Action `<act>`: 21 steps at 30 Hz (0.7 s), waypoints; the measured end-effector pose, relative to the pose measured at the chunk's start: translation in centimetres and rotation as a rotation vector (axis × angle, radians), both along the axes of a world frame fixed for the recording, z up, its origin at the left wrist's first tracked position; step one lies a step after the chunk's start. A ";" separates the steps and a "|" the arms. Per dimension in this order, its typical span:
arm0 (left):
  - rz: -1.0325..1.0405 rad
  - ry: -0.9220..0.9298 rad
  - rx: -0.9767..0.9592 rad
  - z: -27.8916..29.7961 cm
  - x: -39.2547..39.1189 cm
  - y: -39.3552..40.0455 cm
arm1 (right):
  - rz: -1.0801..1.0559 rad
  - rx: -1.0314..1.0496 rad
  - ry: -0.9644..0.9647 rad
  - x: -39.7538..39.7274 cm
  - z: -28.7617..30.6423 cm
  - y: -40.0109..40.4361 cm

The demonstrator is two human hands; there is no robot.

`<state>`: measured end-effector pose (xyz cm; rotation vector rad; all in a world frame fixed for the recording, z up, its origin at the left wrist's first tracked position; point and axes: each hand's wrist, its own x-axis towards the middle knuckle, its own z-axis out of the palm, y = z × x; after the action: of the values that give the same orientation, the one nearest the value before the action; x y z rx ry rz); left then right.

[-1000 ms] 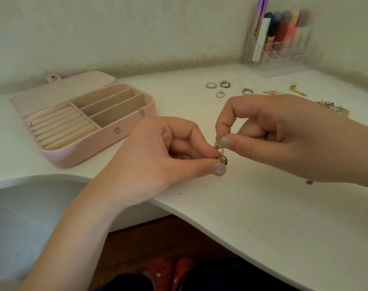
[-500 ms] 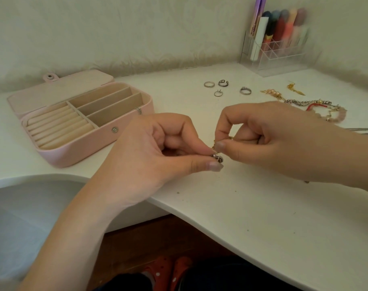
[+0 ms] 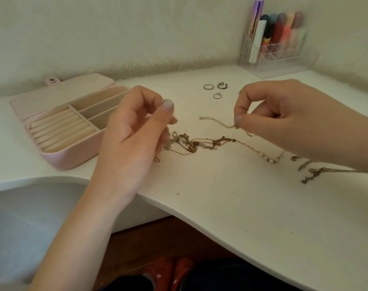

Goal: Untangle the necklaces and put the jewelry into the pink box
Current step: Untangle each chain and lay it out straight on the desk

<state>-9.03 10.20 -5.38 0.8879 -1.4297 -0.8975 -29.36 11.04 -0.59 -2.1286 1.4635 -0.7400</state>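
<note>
Untangling is the step in hand. Pink box [image 3: 74, 148] sits open at the left, holding no jewelry. Left hand [image 3: 134, 131] pinches the tangled necklaces [image 3: 200, 142] lying on the table [image 3: 242, 206]; right hand [image 3: 284, 118] pinches a lifted chain end [image 3: 218, 122]. Next, I judge, a gentle pull frees that strand.

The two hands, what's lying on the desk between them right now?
In the head view, a tangle of gold chains lies on the white desk between the left hand and right hand, which pinches one thin chain.
</note>
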 end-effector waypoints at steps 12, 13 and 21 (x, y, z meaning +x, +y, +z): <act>0.291 -0.359 -0.128 -0.3 -0.9 0.5 | -0.031 0.039 -0.435 -0.9 1.2 -0.5; 0.330 -0.439 -0.158 -0.2 -1.1 0.7 | 0.001 0.026 -0.477 -0.9 1.3 -0.4; 0.365 -0.822 -0.296 0.5 -2.3 1.2 | 0.094 -0.040 -0.617 -1.3 1.4 -0.4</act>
<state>-11.37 11.40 -4.93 1.3058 -1.9299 -0.0060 -30.62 10.67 0.82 -1.7476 1.0132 -1.2544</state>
